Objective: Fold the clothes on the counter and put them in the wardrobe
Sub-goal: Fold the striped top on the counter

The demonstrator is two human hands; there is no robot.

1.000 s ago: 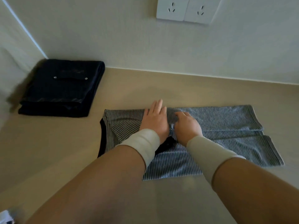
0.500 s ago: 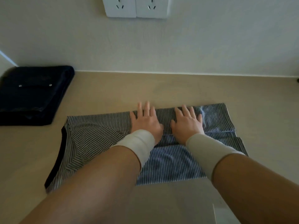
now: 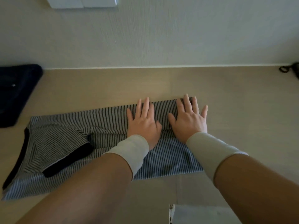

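Note:
A grey striped garment point(image 3: 68, 143) with black trim lies spread on the beige counter point(image 3: 242, 110), folded lengthwise. My left hand point(image 3: 143, 122) presses flat on its right half, fingers straight. My right hand point(image 3: 189, 120) lies flat beside it at the garment's right end, fingers spread, the little finger reaching past the cloth's edge. A folded dark navy garment point(image 3: 14, 92) sits at the far left by the wall.
White wall sockets point(image 3: 82, 2) are above on the wall. A small black object point(image 3: 289, 69) lies at the counter's far right edge. The counter's front edge with a pale surface below point(image 3: 194, 214) shows at the bottom.
Both hands went from bunched together at the garment's middle to flat and spread, sliding rightward over the cloth. The view has shifted right; the navy garment is now mostly out of frame.

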